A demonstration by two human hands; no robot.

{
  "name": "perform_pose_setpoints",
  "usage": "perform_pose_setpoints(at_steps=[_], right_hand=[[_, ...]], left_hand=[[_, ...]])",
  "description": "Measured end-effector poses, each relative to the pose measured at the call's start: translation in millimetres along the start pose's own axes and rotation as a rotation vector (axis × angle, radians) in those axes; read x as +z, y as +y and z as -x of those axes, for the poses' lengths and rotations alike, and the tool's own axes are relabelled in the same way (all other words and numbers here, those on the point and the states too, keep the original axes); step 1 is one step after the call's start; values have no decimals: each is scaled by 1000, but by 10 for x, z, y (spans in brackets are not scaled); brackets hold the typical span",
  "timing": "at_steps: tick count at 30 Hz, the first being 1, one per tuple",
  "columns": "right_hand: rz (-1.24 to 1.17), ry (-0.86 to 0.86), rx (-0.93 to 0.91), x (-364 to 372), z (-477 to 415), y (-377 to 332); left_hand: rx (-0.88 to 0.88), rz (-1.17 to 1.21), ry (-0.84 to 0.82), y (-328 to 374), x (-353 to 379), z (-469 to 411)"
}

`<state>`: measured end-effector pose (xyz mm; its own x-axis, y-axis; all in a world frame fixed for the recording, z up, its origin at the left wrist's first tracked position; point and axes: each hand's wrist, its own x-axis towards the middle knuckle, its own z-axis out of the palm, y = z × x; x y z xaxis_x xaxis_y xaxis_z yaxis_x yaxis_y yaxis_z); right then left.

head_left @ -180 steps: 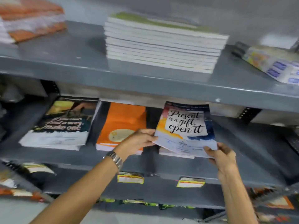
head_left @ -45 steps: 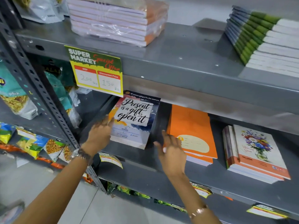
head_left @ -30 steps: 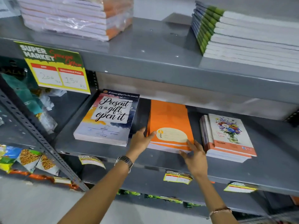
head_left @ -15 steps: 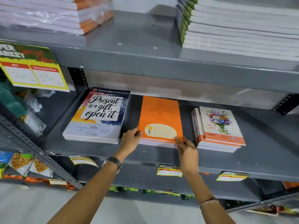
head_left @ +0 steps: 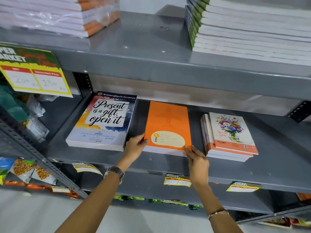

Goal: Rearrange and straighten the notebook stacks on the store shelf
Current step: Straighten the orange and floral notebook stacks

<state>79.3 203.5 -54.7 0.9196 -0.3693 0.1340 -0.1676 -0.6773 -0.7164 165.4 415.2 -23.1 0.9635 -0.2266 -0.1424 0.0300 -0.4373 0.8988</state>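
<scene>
Here, the left hand [head_left: 134,147] and right hand [head_left: 196,161] each pinch a front corner of the orange notebook stack [head_left: 168,121], lying on the middle shelf [head_left: 269,174], long axis front-to-back, label end outward.

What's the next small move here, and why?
Probably release the orange stack, which looks squared with left hand and right hand holding its front corners, and shift to the floral stack: its lower notebooks fan out leftward.

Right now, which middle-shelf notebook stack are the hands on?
The orange stack, the centre one: left hand and right hand hold its front corners. The lettered stack and floral stack are untouched.
</scene>
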Motion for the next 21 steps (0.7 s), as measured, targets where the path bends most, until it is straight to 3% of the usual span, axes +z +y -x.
perform_pose_setpoints(at_steps=[5, 9, 12, 16, 18, 21], right_hand=[[3, -25, 13, -71, -2, -78], [138, 304, -48, -195, 237, -117], [78, 488, 19, -492, 266, 36], [36, 706, 267, -1060, -13, 408], [56, 615, 380, -1314, -180, 666], [3, 336, 464, -1526, -347, 904]], left_hand=[[-73, 33, 39, 18, 23, 15], [-134, 87, 368, 273, 233, 142], [88, 125, 470, 594, 563, 189], [76, 352, 251, 1095, 1215, 143], [-2, 340, 76, 1246, 1580, 95], [-127, 170, -73, 1282, 1949, -49]])
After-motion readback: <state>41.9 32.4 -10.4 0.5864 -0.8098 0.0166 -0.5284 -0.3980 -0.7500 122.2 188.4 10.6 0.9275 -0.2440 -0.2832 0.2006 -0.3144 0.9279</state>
